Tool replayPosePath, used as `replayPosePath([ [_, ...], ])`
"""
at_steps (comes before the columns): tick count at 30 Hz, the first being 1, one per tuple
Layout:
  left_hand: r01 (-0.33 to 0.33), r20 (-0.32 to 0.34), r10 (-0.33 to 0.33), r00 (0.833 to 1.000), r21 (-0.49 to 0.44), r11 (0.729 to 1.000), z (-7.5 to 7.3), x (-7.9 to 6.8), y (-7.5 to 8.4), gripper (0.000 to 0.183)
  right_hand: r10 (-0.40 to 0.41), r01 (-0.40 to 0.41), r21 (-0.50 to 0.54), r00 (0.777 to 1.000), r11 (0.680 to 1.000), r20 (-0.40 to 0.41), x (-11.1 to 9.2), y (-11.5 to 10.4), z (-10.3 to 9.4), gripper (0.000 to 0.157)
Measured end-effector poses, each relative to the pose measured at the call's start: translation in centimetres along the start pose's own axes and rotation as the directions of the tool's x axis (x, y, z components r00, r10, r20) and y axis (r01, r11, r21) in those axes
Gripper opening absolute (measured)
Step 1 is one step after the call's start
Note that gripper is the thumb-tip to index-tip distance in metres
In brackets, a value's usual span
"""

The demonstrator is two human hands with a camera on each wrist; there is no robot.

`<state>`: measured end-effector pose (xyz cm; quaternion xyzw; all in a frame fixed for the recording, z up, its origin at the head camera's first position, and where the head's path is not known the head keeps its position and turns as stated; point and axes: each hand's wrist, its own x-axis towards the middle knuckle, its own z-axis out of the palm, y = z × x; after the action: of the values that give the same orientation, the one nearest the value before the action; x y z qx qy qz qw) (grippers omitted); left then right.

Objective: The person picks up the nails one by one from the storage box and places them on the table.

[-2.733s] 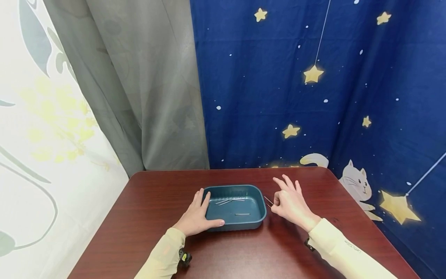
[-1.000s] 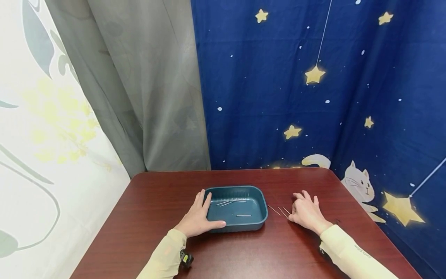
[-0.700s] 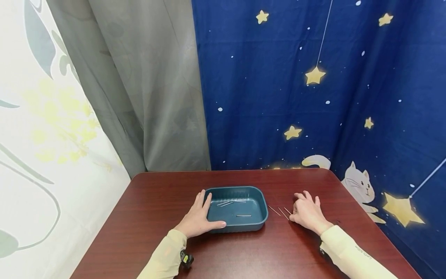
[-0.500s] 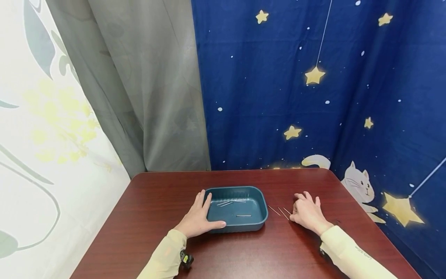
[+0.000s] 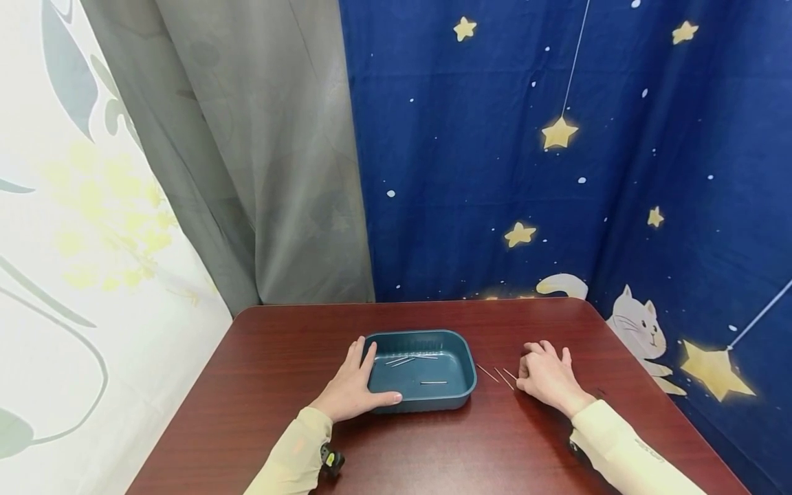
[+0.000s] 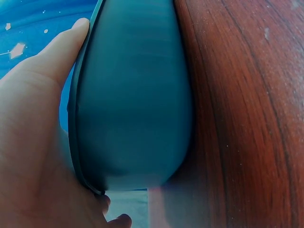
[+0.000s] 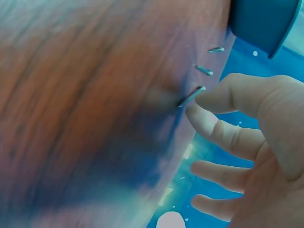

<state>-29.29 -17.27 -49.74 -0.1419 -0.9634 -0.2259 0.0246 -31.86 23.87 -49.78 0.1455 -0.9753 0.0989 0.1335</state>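
A dark teal plastic tray [image 5: 467, 378] sits mid-table with several thin metal rods [image 5: 433, 382] inside. My left hand [image 5: 349, 388] spans its left end, fingers and thumb extended along the rim. In the left wrist view the thumb [image 6: 59, 52] rests along the rim above the tray's wall [image 6: 133, 95]. Right of the tray, three similar rods [image 5: 487, 373] lie on the table, slanting. My right hand [image 5: 547, 377] is at the rightmost rod [image 7: 192, 96], thumb and index tips right beside it, other fingers loosely bent. No rod shows between the fingertips.
The dark red wooden table [image 5: 408, 454] has its far edge before a grey curtain [image 5: 303, 172] and a blue star-patterned curtain [image 5: 470, 172]. A black wrist device [image 5: 331, 459] is strapped on the left wrist.
From beside the tray, my right hand has moved right and down to the table; three rods now lie apart there. In the last second it has barely shifted. Left hand and tray hold their place.
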Motion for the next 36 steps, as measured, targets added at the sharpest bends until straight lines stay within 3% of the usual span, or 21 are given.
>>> replayPosePath([
  [9,0.003,-0.001,-0.003,1.000,0.004,1.000,0.0,0.0,0.0,0.116,-0.030,0.032,0.032,0.998,0.999,-0.063,0.7,-2.4,-0.7,0.020],
  [19,0.001,-0.006,-0.001,1.000,0.008,1.000,0.3,0.2,-0.1,0.116,-0.121,0.135,0.088,0.981,0.987,-0.150,1.8,-6.8,-0.6,0.010],
  [24,0.009,0.000,-0.009,1.000,0.006,1.000,0.2,0.1,0.0,0.115,-0.164,0.179,0.071,0.971,0.981,-0.175,2.2,-7.8,-0.2,0.010],
  [30,0.021,0.004,-0.021,1.000,0.006,1.000,0.2,-0.1,0.0,0.117,-0.140,0.153,0.042,0.964,0.987,-0.227,2.4,-8.3,0.1,0.011],
  [36,0.011,0.004,-0.011,1.000,0.001,1.000,0.1,0.0,0.1,0.115,-0.140,0.154,0.016,0.935,0.988,-0.325,3.2,-9.1,0.2,0.012],
])
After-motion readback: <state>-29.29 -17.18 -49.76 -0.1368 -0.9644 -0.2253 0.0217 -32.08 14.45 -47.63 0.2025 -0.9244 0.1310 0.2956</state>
